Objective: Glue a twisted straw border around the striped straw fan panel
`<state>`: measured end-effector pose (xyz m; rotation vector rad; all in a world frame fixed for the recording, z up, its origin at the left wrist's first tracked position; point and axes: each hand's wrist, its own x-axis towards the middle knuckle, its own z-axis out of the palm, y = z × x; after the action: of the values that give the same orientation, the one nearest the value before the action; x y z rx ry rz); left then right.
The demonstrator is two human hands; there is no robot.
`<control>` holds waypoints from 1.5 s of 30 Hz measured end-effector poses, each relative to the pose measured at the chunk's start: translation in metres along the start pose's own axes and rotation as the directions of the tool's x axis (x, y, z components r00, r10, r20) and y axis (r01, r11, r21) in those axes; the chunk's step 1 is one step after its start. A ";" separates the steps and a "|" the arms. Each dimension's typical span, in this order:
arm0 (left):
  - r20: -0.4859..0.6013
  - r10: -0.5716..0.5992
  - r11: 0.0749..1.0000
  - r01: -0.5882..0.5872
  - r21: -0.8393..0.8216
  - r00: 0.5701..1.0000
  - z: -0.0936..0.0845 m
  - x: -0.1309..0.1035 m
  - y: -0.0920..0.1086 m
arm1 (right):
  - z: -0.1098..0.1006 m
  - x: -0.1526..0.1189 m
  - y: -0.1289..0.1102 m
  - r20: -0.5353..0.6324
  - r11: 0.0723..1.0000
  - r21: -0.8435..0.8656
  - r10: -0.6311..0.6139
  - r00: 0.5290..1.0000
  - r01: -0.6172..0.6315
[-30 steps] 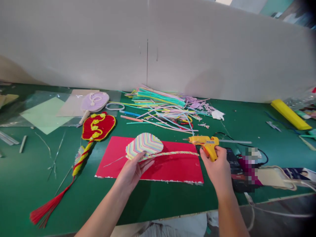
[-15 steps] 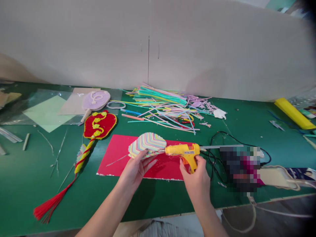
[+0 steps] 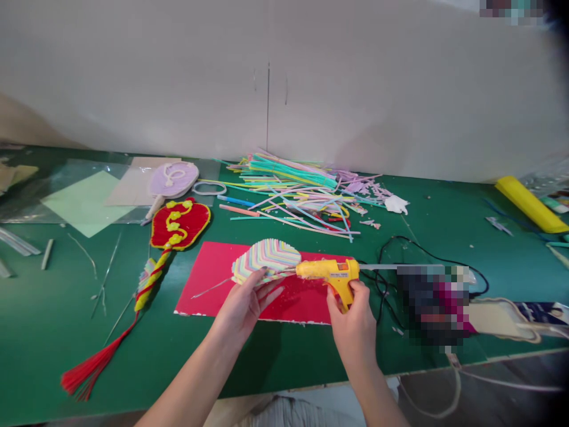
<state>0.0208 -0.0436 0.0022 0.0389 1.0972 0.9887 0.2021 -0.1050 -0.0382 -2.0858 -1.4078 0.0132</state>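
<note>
Currently, in the head view, pinching the near edge of a striped oval pad (image 3: 267, 258) in the left grip (image 3: 249, 302), nearly closed, with thumb on top and the other fingers reaching underneath and out to the right. Clasping the handle of a yellow glue gun (image 3: 326, 270) in the right grip (image 3: 355, 317), closed, close to the orange trigger (image 3: 332, 291). Aiming the nozzle leftward at the pad's near edge, just beside the left fingertips; cannot tell about actual contact. Showing a red board (image 3: 202, 302) under the pad and gun, on a green tabletop (image 3: 275, 359). Showing also a glue stick (image 3: 400, 267) and black cord (image 3: 381, 296) to the right of the right grip, a red fan (image 3: 193, 225) with a red tassel (image 3: 95, 365) to the left of the left grip, and piled pastel fuzzy sticks (image 3: 288, 172) beyond both grips.
</note>
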 end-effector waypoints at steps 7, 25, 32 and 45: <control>-0.015 0.001 1.000 -0.001 -0.005 1.000 0.002 0.000 0.001 | -0.002 0.001 0.001 -0.002 1.000 0.018 -0.001 1.000 0.001; -0.014 0.000 1.000 0.000 -0.006 1.000 0.002 -0.003 0.001 | -0.006 0.002 0.002 0.002 1.000 0.029 0.002 1.000 -0.002; 0.004 0.005 1.000 -0.005 0.002 1.000 0.001 -0.002 0.002 | -0.007 0.001 0.003 -0.008 0.999 0.043 0.024 1.000 -0.023; -0.010 -0.016 1.000 0.016 -0.019 1.000 0.000 -0.004 0.003 | -0.010 0.003 0.005 -0.025 0.996 0.070 0.058 0.998 -0.056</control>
<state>0.0182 -0.0445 0.0070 0.0100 1.0962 0.9859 0.2108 -0.1088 -0.0317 -2.0613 -1.3135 0.0555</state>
